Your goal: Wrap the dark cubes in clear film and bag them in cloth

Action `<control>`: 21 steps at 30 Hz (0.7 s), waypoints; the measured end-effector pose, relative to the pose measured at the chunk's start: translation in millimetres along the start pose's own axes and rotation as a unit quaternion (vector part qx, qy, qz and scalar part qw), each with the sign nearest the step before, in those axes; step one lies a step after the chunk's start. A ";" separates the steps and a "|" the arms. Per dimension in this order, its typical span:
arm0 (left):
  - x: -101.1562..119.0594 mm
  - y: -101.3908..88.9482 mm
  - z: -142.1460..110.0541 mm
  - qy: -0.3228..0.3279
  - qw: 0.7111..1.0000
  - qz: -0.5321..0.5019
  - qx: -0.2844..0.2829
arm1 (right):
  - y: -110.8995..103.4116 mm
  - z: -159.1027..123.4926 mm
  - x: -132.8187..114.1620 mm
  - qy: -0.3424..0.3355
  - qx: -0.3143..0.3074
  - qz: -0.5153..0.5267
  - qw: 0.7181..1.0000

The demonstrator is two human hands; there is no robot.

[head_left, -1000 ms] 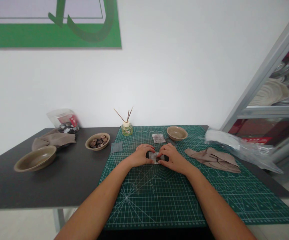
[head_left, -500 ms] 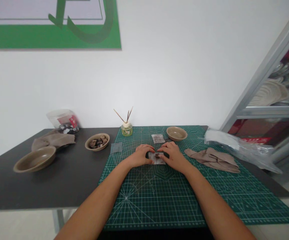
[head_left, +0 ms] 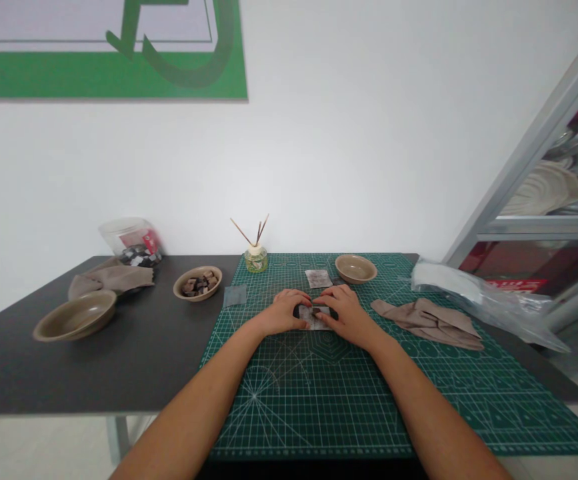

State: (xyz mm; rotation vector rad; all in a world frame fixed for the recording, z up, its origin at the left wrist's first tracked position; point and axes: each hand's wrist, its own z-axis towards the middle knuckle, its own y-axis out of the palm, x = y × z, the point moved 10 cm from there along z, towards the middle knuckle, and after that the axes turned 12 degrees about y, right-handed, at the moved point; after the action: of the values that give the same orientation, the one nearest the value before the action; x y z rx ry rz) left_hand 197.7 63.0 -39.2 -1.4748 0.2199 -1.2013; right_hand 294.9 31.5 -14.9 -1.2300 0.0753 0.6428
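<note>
Near the middle of the green cutting mat lies a small pale printed wrapper (head_left: 323,324), with a small dark brown piece (head_left: 315,311) on it. My left hand (head_left: 287,312) curls over the wrapper's left side, thumb and fingers at its edges. From the other side my right hand (head_left: 345,311) pinches at the brown piece with thumb and fingertips. The fingertips of both hands almost meet, so part of the piece is hidden. Just beyond them rests a second printed wrapper (head_left: 318,279).
An empty-looking bowl (head_left: 355,269) stands behind my right hand. Left are a bowl of brown chunks (head_left: 197,284), a larger bowl (head_left: 76,317), a cloth (head_left: 111,279) and a clear jar (head_left: 131,241). A reed diffuser (head_left: 256,259), another cloth (head_left: 429,323) and a plastic bag (head_left: 483,297) surround the mat (head_left: 329,400).
The camera view has shifted slightly. My fingers have moved a little around the brown piece, which is now more covered; the wrapper stays in about the same place.
</note>
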 end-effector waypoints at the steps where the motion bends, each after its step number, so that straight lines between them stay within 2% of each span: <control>1: -0.5 0.4 0.0 -0.001 1.000 0.000 -0.001 | 1.0 -0.5 -1.3 -0.007 -0.006 0.003 1.000; 5: -0.6 1.2 0.0 0.000 1.000 0.000 -0.002 | 6.6 -1.0 0.3 -0.019 -0.026 0.008 0.999; 12: 1.3 -0.1 -0.5 -0.003 1.000 0.000 -0.003 | -1.8 3.7 18.6 0.035 0.020 -0.008 0.999; 21: 0.7 -0.5 0.3 0.000 1.000 0.002 0.000 | -2.9 4.5 -2.1 -0.013 0.022 0.035 0.999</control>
State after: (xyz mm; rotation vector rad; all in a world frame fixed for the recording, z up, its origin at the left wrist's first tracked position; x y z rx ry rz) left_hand 198.0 62.8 -38.4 -1.4727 0.2223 -1.1985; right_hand 293.3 34.1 -10.1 -1.1803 0.1113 0.7137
